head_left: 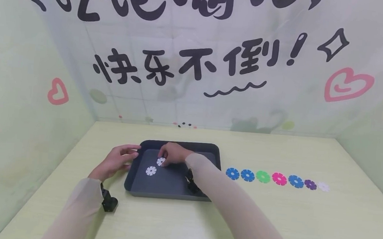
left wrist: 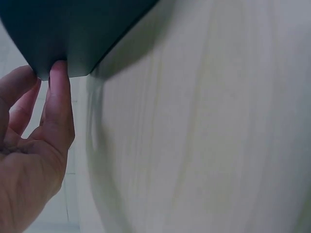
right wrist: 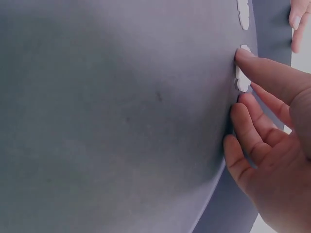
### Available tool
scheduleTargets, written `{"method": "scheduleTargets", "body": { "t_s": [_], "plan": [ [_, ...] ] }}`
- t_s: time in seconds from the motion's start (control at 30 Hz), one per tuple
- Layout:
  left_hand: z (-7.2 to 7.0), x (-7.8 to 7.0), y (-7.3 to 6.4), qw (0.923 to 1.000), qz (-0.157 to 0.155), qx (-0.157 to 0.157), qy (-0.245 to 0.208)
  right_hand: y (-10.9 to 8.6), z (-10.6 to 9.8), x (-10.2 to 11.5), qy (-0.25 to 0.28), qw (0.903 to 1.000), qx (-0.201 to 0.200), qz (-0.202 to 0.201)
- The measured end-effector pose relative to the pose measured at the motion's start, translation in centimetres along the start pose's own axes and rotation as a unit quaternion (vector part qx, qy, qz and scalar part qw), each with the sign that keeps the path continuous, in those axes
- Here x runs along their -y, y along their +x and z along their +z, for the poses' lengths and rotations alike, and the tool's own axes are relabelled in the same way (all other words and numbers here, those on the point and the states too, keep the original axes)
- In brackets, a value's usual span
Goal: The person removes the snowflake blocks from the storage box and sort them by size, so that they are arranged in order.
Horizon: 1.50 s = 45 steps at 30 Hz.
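A dark grey tray (head_left: 172,196) lies on the table. Its left rim is held by the fingers of my left hand (head_left: 115,162); in the left wrist view, one fingertip of that hand (left wrist: 36,155) rests on the outer wall of the tray (left wrist: 82,34). My right hand (head_left: 175,154) reaches inside the tray and pinches a white snowflake disc (head_left: 160,162). The right wrist view shows the thumb of this hand (right wrist: 277,141) on the white disc (right wrist: 242,77), its index fingertip partly hidden. Another white snowflake disc (head_left: 151,170) lies flat on the tray floor nearby.
Right of the tray, a row of snowflake discs runs across the table (head_left: 271,223): blue (head_left: 232,173), blue (head_left: 247,175), green (head_left: 262,176), pink (head_left: 279,179), blue (head_left: 296,181), purple (head_left: 310,184) and white (head_left: 323,186). A printed backdrop (head_left: 185,107) stands behind.
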State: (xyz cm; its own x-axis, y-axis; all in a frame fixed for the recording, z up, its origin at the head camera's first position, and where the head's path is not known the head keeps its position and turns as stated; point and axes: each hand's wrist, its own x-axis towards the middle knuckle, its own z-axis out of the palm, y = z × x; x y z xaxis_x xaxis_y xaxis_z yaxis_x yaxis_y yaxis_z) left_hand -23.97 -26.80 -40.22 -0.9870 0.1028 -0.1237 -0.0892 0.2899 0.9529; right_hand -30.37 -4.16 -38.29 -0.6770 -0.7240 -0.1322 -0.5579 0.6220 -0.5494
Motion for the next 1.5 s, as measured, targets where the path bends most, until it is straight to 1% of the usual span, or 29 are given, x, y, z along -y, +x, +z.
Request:
{"method": "scheduleTargets", "body": {
  "t_s": [0.07, 0.17, 0.33, 0.53, 0.67, 0.77, 0.9, 0.97, 1.2, 1.37, 1.5],
  "plan": [
    [0.1, 0.1, 0.0, 1.0000, 0.000, -0.001, 0.002, -0.3, -0.1, -0.1, 0.008, 1.0000, -0.003, 0.001],
    [0.1, 0.2, 0.0, 1.0000, 0.000, -0.002, 0.005, -0.9, -0.4, -0.4, 0.038, 0.9993, -0.004, -0.001],
    [0.0, 0.3, -0.1, 1.0000, 0.001, -0.002, 0.008, -2.1, -1.2, -1.1, 0.077, 0.9968, -0.001, -0.019],
    [-0.2, 0.1, -0.2, 0.9999, 0.005, -0.001, 0.011, -3.9, -3.2, -2.1, 0.082, 0.9959, -0.008, -0.038],
    [-0.3, 0.0, -0.3, 0.9999, 0.005, 0.000, 0.014, -5.6, -4.7, -3.1, 0.083, 0.9948, -0.026, -0.054],
    [-0.4, -0.1, -0.2, 0.9999, 0.005, 0.000, 0.015, -7.1, -5.8, -4.0, 0.086, 0.9939, -0.043, -0.053],
    [-0.3, -0.3, -0.1, 0.9998, 0.002, 0.001, 0.018, -9.6, -7.2, -5.5, 0.089, 0.9927, -0.072, -0.038],
    [-0.3, -0.3, -0.1, 0.9998, 0.001, 0.001, 0.021, -11.0, -7.8, -6.5, 0.093, 0.9916, -0.087, -0.023],
    [0.0, -0.3, 0.0, 0.9997, -0.002, 0.000, 0.024, -16.6, -9.7, -10.5, 0.109, 0.9830, -0.147, 0.008],
    [0.1, -0.3, -0.1, 0.9998, -0.007, -0.002, 0.021, -21.3, -10.6, -13.7, 0.121, 0.9745, -0.178, 0.063],
    [0.1, -0.1, -0.1, 0.9999, -0.008, 0.000, 0.014, -25.2, -10.8, -16.2, 0.114, 0.9697, -0.188, 0.105]
  ]
}}
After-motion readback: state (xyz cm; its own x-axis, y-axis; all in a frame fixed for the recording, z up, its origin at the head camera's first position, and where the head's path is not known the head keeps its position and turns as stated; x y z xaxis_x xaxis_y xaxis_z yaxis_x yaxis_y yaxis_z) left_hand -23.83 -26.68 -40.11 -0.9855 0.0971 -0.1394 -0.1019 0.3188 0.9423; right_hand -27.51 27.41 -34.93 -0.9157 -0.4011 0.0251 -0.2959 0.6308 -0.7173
